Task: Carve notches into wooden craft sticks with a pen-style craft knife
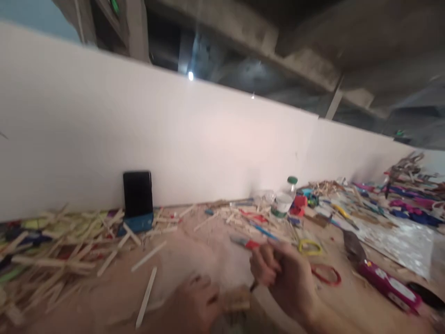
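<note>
Low in the middle, my left hand (196, 299) is curled, its fingers at the edge of a small light-brown wooden piece (237, 299). My right hand (287, 278) is closed in a fist to the right, around a thin dark-tipped tool (254, 286) that points down at the wooden piece. Most of that tool is hidden inside the fist, so its kind does not show. Just beyond my right hand lies a tool with a grey blade and a red part (245, 242). Both hands are somewhat blurred.
Loose wooden sticks (52, 262) are heaped at left. A black phone (138, 195) leans on a blue stand before the white partition (208, 144). Yellow-handled (309, 247) and red-handled (327, 274) items, a magenta tool (389, 285) and a green-capped bottle (291, 185) are right.
</note>
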A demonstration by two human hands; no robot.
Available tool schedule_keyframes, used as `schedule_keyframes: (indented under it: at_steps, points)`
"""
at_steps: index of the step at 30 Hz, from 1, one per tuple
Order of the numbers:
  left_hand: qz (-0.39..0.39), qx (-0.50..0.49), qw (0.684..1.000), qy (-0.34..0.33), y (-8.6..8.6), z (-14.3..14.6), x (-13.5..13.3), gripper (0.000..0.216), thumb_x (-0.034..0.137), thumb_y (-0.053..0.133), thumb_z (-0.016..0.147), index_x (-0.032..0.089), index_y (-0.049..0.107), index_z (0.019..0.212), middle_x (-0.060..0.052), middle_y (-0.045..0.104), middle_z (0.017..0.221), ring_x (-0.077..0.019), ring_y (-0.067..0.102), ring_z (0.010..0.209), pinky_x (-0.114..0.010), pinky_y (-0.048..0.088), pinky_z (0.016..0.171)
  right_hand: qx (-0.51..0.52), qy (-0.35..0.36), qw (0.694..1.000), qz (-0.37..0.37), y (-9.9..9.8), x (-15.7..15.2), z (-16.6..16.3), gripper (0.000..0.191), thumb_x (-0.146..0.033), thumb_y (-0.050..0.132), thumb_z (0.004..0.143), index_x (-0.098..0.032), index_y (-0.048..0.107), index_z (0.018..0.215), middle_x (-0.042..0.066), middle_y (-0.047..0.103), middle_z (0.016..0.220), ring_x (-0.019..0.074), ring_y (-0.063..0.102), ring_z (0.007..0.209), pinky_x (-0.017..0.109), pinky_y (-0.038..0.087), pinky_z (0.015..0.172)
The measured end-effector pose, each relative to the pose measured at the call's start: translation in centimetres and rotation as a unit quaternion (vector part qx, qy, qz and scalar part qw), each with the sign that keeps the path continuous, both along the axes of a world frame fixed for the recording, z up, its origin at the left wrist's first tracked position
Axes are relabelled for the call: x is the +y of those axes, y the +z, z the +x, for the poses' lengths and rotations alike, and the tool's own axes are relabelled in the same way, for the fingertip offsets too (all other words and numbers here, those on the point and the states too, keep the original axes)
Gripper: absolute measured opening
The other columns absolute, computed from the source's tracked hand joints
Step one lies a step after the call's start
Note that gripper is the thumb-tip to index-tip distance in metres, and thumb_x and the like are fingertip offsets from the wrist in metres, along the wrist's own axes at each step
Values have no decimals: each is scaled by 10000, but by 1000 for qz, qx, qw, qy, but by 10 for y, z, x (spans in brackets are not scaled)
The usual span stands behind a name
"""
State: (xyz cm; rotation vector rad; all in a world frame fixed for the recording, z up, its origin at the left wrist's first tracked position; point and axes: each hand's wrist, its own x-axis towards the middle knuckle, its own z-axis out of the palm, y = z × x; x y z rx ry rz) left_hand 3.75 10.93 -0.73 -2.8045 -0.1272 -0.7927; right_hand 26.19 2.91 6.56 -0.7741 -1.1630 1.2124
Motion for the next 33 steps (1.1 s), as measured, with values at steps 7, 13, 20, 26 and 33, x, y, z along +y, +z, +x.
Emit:
schedule_keyframes:
  at_steps: [7, 13, 20, 26, 33]
  points:
    - [-178, 19, 984, 11, -11, -13, -6, 224, 42, 613, 1032, 210, 751, 1081, -18, 744, 975, -232, 684, 915, -420, 503, 842, 40, 11, 996, -79, 1, 15, -19, 722, -579, 719, 993, -243, 262, 545, -72, 178, 490, 100, 154, 454, 302, 223, 475]
    - [-165, -7, 986, -5, -3, -12, -4, 222, 85, 591, 1066, 184, 771, 983, -25, 727, 939, -216, 626, 865, -393, 421, 822, 8, 6, 996, -92, -14, 12, -23, 723, -580, 594, 1127, -230, 281, 577, -52, 199, 524, 119, 177, 477, 305, 252, 482]
    - [-167, -47, 985, -2, -15, -9, -3, 271, 72, 549, 1071, 186, 750, 928, -32, 695, 925, -236, 574, 845, -417, 403, 823, -59, 30, 993, -100, -15, 19, -14, 744, -706, 678, 1065, -231, 383, 575, -42, 301, 540, 118, 320, 465, 315, 337, 476]
    - [-161, -16, 987, -7, -10, -11, -1, 235, 66, 603, 1063, 189, 724, 903, -28, 706, 915, -235, 589, 834, -407, 406, 808, -82, 30, 991, -103, -17, 21, -18, 690, -640, 718, 1050, -218, 459, 570, -28, 377, 547, 119, 412, 493, 303, 379, 485]
    - [-156, -35, 987, 5, -14, -10, -3, 226, 94, 570, 1092, 214, 651, 917, -13, 647, 894, -236, 554, 819, -420, 405, 826, -88, 22, 994, -64, -14, 21, -19, 692, -527, 651, 1112, -208, 378, 562, -48, 269, 484, 90, 279, 421, 288, 317, 420]
